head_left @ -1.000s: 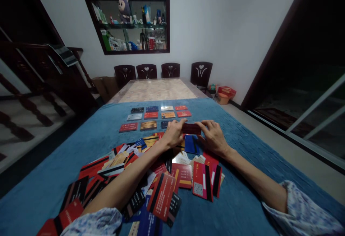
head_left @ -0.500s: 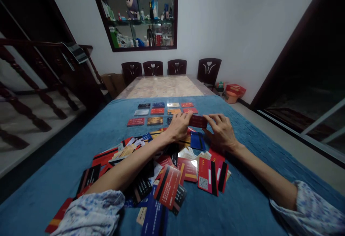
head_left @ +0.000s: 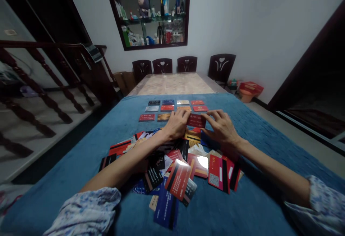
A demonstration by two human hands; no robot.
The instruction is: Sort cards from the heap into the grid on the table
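A dark red card (head_left: 196,120) is upright, tilted with its printed face toward me, between my two hands. My left hand (head_left: 177,124) pinches its left edge, fingers closed. At its right edge, the curled thumb and forefinger of my right hand (head_left: 221,128) grip the card. Beneath and in front of the hands spreads a loose heap of overlapping cards, with a red card (head_left: 178,179), a blue card (head_left: 166,207) and a magenta-striped red card (head_left: 215,173) on top. Behind the hands lie rows of cards, including a gold card (head_left: 164,117) and a red card (head_left: 146,118).
A blue cloth (head_left: 107,200) covers the near part of the table; its bare marble-like top (head_left: 172,84) shows beyond. Dark chairs (head_left: 221,67) stand at the far end. A wooden railing (head_left: 48,96) runs on the left, and an orange bin (head_left: 245,96) stands at the right.
The dark red card has turned so its printed face shows more clearly. Both hands stay at its edges. The whole view has shifted, with the scene sitting farther right.
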